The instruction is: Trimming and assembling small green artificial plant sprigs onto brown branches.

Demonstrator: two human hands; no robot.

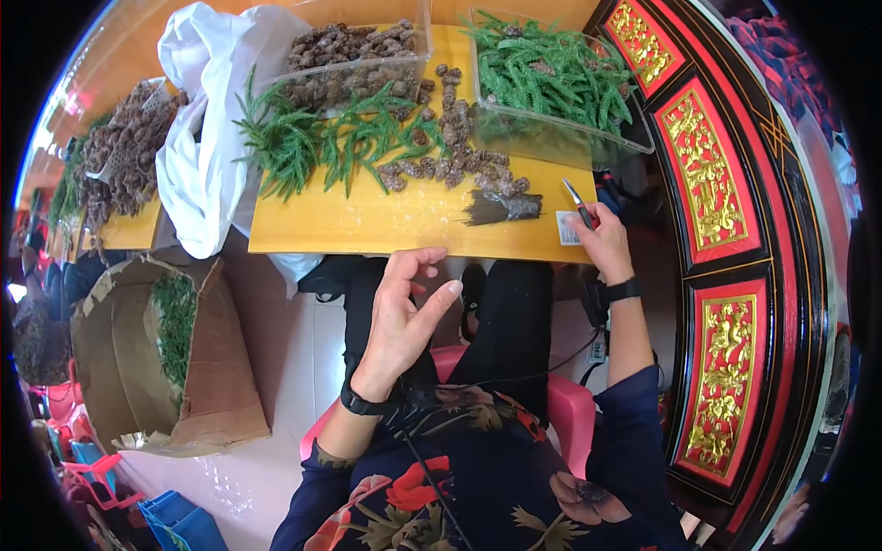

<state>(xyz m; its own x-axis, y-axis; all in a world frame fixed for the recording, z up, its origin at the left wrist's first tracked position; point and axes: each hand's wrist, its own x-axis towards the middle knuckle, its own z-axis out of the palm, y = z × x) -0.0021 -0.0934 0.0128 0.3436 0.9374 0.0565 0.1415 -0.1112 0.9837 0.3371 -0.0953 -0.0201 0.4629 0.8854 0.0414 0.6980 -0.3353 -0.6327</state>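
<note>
My right hand [604, 244] is closed around a small hand tool [576, 196] with a narrow silver tip and a red and black handle, at the table's right front corner. A white label [568, 229] lies beside that hand. My left hand [404, 308] hangs empty over my lap at the table's front edge, its thumb apart from loosely bent fingers. Between the hands, farther in, lies a bundle of thin dark wires [503, 208]. Beyond it, small brown pinecones [457, 138] form a line and a loose cluster. Green fir sprigs [354, 147] spread across the table's left part.
On the yellow table [367, 225] stand clear bins of pinecones [354, 50] and green sprigs [551, 73]. A white plastic bag [202, 138] hangs at the left. An open cardboard box [220, 367] sits on the floor. A carved red and black panel [726, 275] borders the right.
</note>
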